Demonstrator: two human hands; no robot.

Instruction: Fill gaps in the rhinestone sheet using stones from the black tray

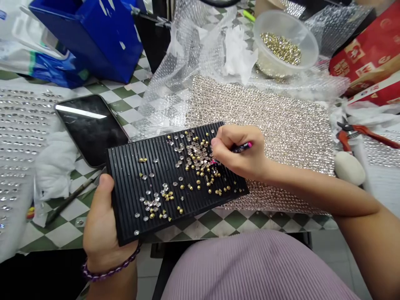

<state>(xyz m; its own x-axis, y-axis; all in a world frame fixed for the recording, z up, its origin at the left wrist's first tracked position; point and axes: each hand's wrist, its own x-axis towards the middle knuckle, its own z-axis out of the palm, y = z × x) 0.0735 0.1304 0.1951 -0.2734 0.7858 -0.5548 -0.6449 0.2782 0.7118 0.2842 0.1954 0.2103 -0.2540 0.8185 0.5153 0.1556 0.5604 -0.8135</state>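
Note:
A black ridged tray (131,183) rests tilted in my left hand (101,221), whose thumb lies over its near left corner and whose other fingers are hidden underneath. Loose rhinestones (200,156), some clear side up and some gold side up, are scattered over its grooves, thickest toward the right. My right hand (242,150) is closed round a slim dark pen-like tool (242,147) with a pink end. Its tip is at the stones, partly covered by my fingers. Beneath and behind the tray lies a sheet (275,121) covered in sparkling stones.
A clear plastic bowl (286,25) of gold-backed stones stands at the back right. Red-handled pliers (356,129) and a pale rounded object (349,168) lie right. A phone (92,129), a blue box (93,37) and a thin brush-like tool (71,200) are left. Bubble wrap (165,83) covers the back.

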